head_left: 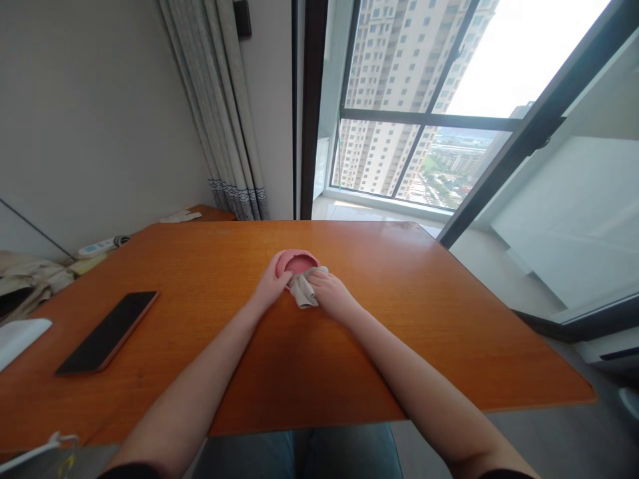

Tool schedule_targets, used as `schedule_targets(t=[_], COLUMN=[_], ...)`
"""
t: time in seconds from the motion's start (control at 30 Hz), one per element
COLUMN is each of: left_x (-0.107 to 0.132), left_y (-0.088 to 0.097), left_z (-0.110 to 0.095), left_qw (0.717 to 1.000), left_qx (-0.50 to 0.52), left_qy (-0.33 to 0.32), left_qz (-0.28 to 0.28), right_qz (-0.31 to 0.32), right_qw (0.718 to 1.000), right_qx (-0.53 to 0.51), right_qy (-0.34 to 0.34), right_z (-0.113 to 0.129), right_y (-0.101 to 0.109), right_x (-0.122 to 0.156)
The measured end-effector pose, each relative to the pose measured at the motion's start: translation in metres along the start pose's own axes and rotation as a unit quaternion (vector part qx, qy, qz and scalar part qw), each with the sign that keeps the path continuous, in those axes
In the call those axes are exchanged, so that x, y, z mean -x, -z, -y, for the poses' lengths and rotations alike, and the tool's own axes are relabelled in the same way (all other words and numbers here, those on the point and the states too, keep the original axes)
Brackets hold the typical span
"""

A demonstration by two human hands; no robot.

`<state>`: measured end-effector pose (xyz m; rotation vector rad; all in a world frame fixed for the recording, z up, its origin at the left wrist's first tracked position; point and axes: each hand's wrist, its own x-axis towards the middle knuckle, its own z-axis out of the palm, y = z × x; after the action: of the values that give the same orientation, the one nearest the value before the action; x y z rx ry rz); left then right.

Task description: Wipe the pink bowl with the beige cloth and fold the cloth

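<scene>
A pink bowl-like container [301, 263] with a round opening is held over the middle of the wooden table [379, 273]. My left hand [271, 283] grips its left side, the thumb at the near rim. In my right hand [330, 291] is a pale grey cloth [302, 291], pressed against the container's near right rim. Part of the cloth hangs down in front, between my two hands. The fingertips of my right hand are partly hidden by the cloth, and the container's underside is out of sight.
A dark phone [110, 332] lies on the table's left part, with a white object [20, 339] beyond it at the edge. A power strip [97, 247] and crumpled fabric [24, 279] are at the far left. Behind the table are a curtain [219, 100] and windows.
</scene>
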<state>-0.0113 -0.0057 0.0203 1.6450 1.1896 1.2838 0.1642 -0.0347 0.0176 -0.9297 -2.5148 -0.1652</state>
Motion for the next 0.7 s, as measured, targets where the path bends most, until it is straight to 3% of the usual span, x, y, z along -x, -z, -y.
schedule_targets(t=[0.1, 0.17, 0.43, 0.6, 0.7], left_x=[-0.008, -0.009, 0.004, 0.004, 0.001], left_y=[0.019, 0.022, 0.009, 0.019, 0.024], left_z=[-0.01, -0.014, -0.014, -0.026, -0.03], left_qw=[0.994, 0.991, 0.986, 0.967, 0.973], left_qx=[-0.027, -0.035, -0.165, -0.244, -0.213], left_qy=[-0.013, -0.023, -0.035, -0.066, -0.05], left_qz=[0.104, 0.125, 0.013, 0.042, 0.071], right_qz=[-0.005, -0.008, 0.035, 0.038, 0.017], right_qw=[0.998, 0.995, 0.999, 0.997, 0.996], right_qx=[0.061, 0.079, 0.036, 0.069, 0.087], right_qy=[-0.026, -0.053, -0.004, -0.005, -0.01], right_z=[0.004, 0.007, 0.011, 0.015, 0.014], right_y=[0.002, 0.001, -0.002, 0.01, 0.005], right_x=[0.0, -0.001, 0.001, 0.004, 0.003])
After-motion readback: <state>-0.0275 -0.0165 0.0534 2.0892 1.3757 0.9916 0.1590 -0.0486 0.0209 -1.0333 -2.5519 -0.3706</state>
